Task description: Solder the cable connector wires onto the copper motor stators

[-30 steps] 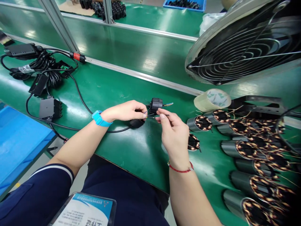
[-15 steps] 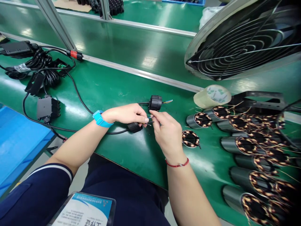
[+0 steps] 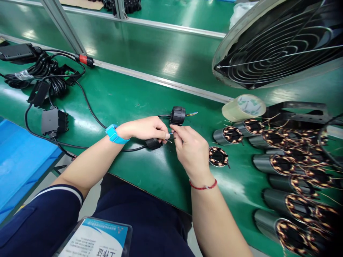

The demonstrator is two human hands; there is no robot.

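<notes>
My left hand (image 3: 152, 128) pinches thin wires (image 3: 170, 137) near the end of a black cable (image 3: 134, 149). Just below its fingers hangs a black cable fitting (image 3: 153, 143) on that cable. From the right, my right hand (image 3: 190, 146) closes thumb and forefinger on the tips of the same wires; a bit of blue shows between the two hands. Beyond them a ribbed black connector cap (image 3: 178, 115) rests on the green bench, with bare coloured wires (image 3: 192, 114) sticking out of its right side.
Several motor stators (image 3: 284, 164) with copper windings crowd the right side. Behind them are a tape roll (image 3: 244, 107), a black bracket (image 3: 297, 110) and a large fan (image 3: 278, 50). Coiled cables (image 3: 45, 71) and a black box (image 3: 53, 121) lie left, above a blue bin (image 3: 24, 160).
Both hands keep their pinch on the wires with barely any movement. The view has shifted slightly.
</notes>
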